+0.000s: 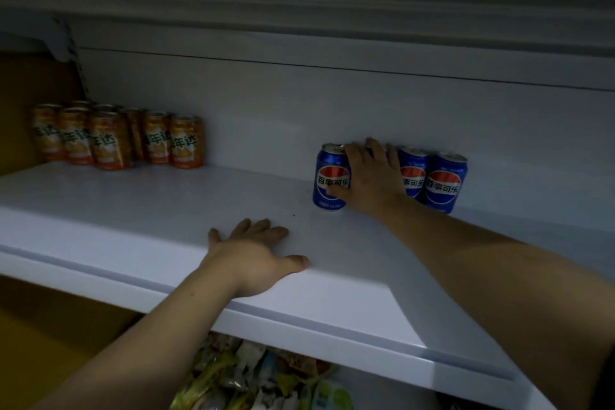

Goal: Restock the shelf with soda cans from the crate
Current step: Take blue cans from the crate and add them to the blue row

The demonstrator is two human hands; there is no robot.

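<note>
white laminate shelf (166, 203): upright blue aluminium soda cans (444, 181) in a row at back right, long axes vertical. right hand (372, 176), the nearer, curls over the row's left end, thumb on the leftmost can's front. left hand (256, 253) lies flat and empty at the shelf front.
</note>
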